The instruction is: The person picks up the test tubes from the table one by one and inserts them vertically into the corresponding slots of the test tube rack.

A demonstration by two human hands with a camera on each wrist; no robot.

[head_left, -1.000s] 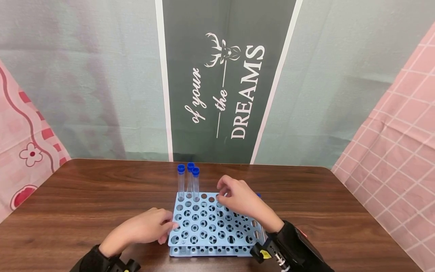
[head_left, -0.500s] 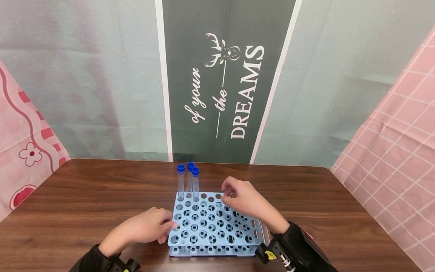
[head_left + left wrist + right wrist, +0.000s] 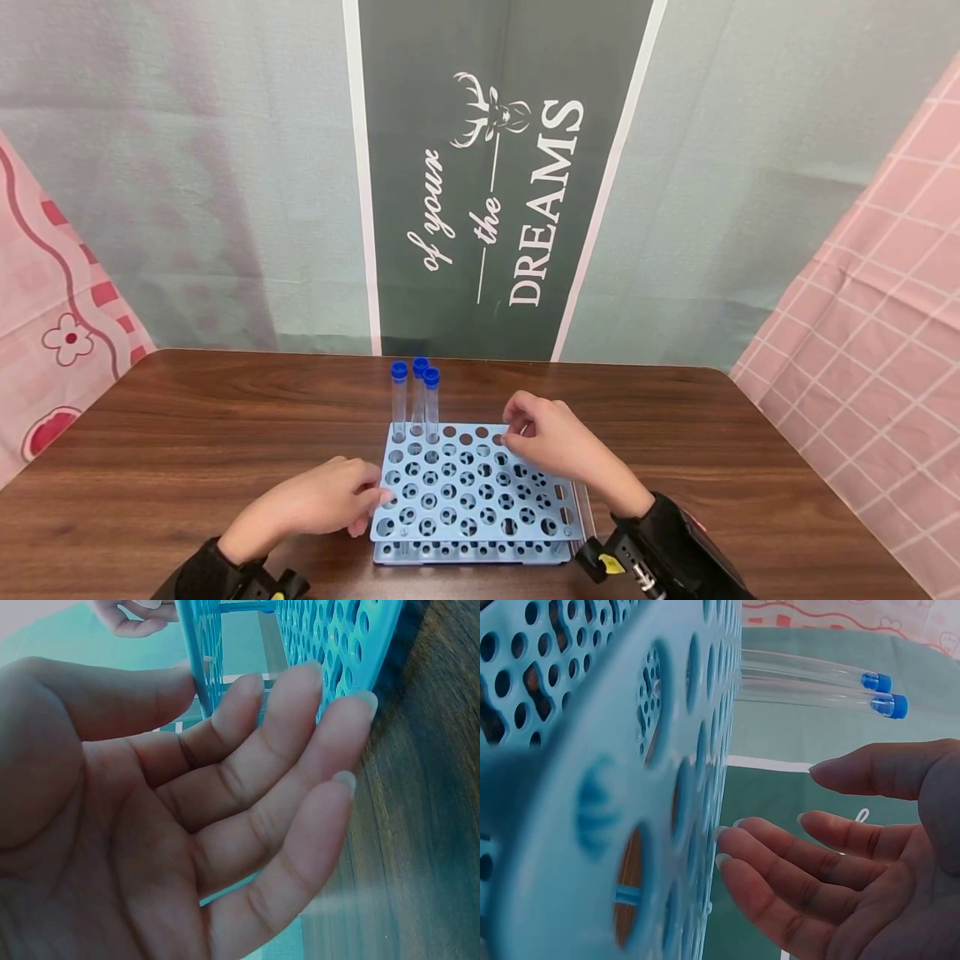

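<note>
A light blue test tube rack [image 3: 472,539] with rows of round holes stands on the table. Three clear test tubes [image 3: 400,406] with blue caps stand upright at its back left corner. My left hand [image 3: 333,497] holds the rack's left edge, with the thumb [image 3: 142,697] on the top plate and the fingers [image 3: 292,712] curled beside and below it. Over the back right of the rack is my right hand [image 3: 553,437], its thumb and fingers apart with nothing between them. In the right wrist view its fingertips [image 3: 731,838] come right at the top plate, and two capped tubes [image 3: 817,697] show beyond.
Along the rack's right side, partly behind my right forearm, lie clear tubes [image 3: 583,510]. The brown wooden table [image 3: 285,400] ends at a cloth backdrop [image 3: 270,208] close behind the rack. Pink cloths [image 3: 885,275] hang at both sides.
My right hand has moved a little to the right along the rack's back row, uncovering more holes. My left hand, the rack and the three standing tubes have stayed in place.
</note>
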